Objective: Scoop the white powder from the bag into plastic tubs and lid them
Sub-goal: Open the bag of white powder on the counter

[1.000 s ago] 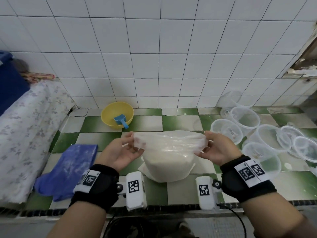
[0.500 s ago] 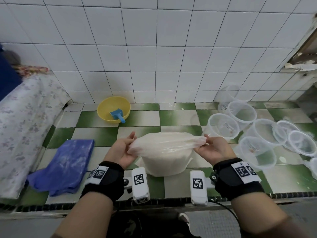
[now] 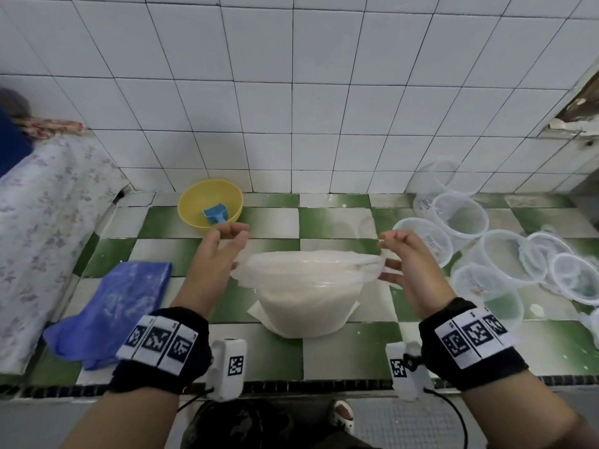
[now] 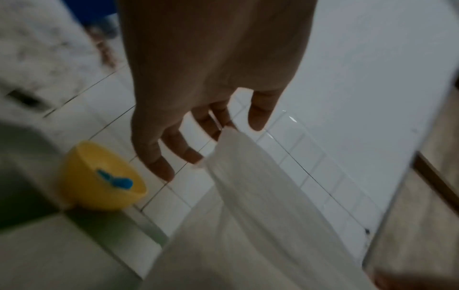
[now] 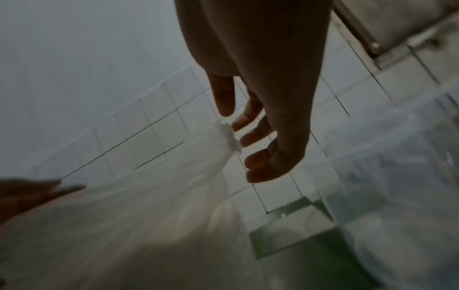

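Pinching the thin, crinkled bag (image 3: 308, 286) mouth taut, left grip (image 3: 215, 254) and right grip (image 3: 405, 264) flank its soft white powder; clear round tubs (image 3: 505, 257) cluster right of the right grip.

bowl (image 3: 210, 202) behind bag (image 3: 306, 299) — tubs (image 3: 460, 215) right

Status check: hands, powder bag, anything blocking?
Left hand and right hand pinch bag mouth, pulled wide. Scoop in yellow bowl. Nothing blocking.
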